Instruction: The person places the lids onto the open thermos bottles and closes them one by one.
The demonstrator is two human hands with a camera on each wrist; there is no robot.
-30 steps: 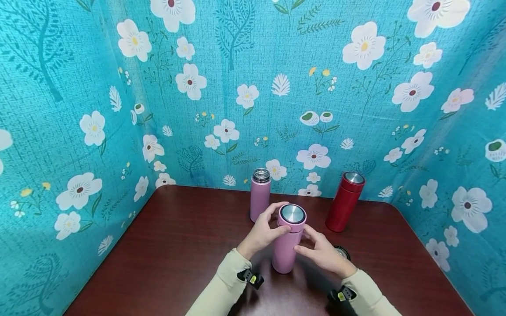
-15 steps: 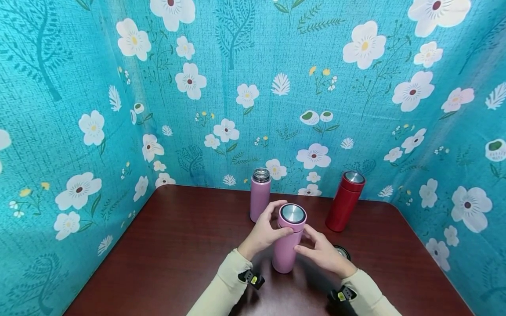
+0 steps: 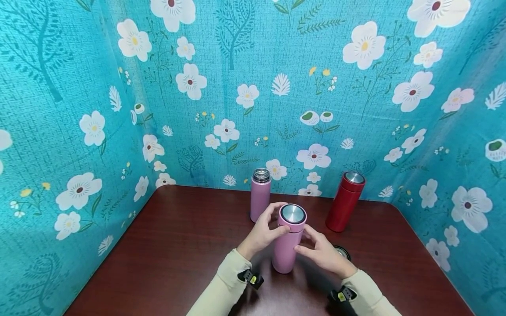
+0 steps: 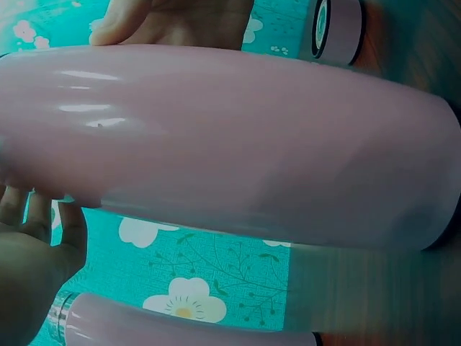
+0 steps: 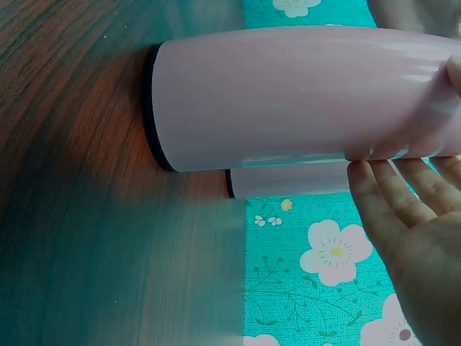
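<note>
A pink vacuum flask (image 3: 285,252) with a steel-topped lid (image 3: 293,214) stands upright between both hands; whether its base touches the table cannot be told. My left hand (image 3: 262,232) grips it around the lid and neck, thumb across the front. Lower down, my right hand (image 3: 322,253) holds the body from the right side. The right wrist view shows the flask (image 5: 288,101) with the right hand's fingers (image 5: 389,194) against its wall. Behind the left hand is a second pink flask (image 3: 260,197), its steel mouth uncovered.
A red flask (image 3: 345,204) with its lid on stands at the back right. Partly hidden behind the right hand lies a loose lid (image 3: 342,252), which shows pink sides in the left wrist view. The dark wooden table (image 3: 170,245) meets a flowered blue cloth (image 3: 221,105) behind.
</note>
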